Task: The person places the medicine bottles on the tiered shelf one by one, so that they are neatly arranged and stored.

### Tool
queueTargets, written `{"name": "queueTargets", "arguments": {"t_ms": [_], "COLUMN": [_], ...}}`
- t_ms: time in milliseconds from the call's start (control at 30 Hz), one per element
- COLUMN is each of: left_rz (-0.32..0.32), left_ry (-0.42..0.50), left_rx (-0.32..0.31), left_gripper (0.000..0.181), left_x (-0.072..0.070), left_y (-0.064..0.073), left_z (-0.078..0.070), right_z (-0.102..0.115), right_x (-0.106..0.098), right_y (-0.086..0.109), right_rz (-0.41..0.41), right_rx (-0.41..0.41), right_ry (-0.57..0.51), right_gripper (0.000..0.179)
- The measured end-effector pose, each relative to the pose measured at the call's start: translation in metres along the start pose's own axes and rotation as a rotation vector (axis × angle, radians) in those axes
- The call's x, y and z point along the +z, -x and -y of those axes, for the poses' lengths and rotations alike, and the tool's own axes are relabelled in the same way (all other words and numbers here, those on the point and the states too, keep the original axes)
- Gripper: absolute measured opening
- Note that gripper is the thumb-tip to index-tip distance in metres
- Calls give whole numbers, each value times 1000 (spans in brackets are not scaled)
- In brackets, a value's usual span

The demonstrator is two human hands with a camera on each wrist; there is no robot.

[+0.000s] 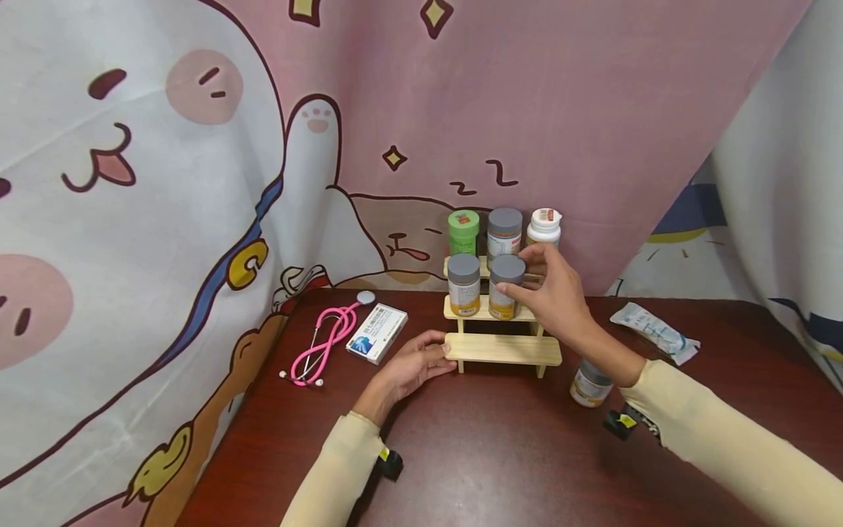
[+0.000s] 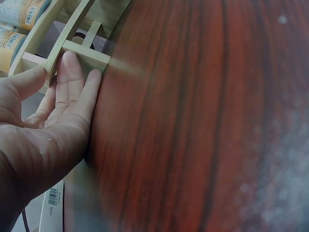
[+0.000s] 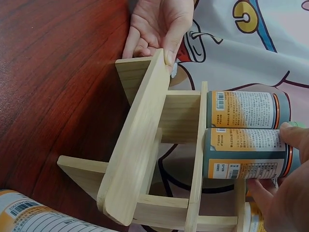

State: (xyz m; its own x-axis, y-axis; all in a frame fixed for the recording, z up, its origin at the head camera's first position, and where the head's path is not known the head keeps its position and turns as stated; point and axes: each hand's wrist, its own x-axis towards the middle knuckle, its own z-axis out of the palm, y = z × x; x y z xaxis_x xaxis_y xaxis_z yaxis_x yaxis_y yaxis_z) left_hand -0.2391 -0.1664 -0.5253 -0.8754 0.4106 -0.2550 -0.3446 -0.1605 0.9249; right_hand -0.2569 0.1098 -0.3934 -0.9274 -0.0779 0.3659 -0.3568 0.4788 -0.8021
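Note:
A three-step wooden display rack stands on the table. At the left end of its lowest step, my left hand pinches the board, thumb on top and fingers underneath. My right hand grips a grey-lidded pill bottle on the middle step, with thumb and fingers on its sides. In the right wrist view that bottle stands on the board right beside a matching grey-lidded bottle. Along the top step are a green bottle, another grey-lidded bottle and a white bottle.
One more grey-lidded bottle stands on the table under my right forearm. A white packet lies at the right. On the left are a pink stethoscope and a white medicine box. A printed curtain hangs behind the table.

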Motion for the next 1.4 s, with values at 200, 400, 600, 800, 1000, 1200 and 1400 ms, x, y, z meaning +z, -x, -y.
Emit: {"name": "queueTargets", "arguments": {"t_ms": [200,400,600,800,1000,1200,1400], "left_rz": [-7,-8,-15,-17,-25,-26,-17], "left_ry": [0,2,0,8,-1,3,14], "left_rx": [6,4,9,13,6,7,6], "left_gripper": [25,26,27,24,24,25,25], "left_x": [1,0,1,2,0,-1,1], "left_y": [1,2,2,0,2,1,-1], "left_z": [-1,0,0,1,0,1,1], "right_z": [2,4,5,1,-7,-20,-38], "right_x": [2,2,-12,-36,-57,-72,-87], "right_y": [-1,0,7,24,45,66,87], "right_rz": [-15,4,30,11,-5,18,50], "right_rx": [17,20,9,-38,-21,36,69], "right_ry": [-23,-28,-9,6,62,80,58], "right_gripper": [65,66,66,61,60,61,63]}}
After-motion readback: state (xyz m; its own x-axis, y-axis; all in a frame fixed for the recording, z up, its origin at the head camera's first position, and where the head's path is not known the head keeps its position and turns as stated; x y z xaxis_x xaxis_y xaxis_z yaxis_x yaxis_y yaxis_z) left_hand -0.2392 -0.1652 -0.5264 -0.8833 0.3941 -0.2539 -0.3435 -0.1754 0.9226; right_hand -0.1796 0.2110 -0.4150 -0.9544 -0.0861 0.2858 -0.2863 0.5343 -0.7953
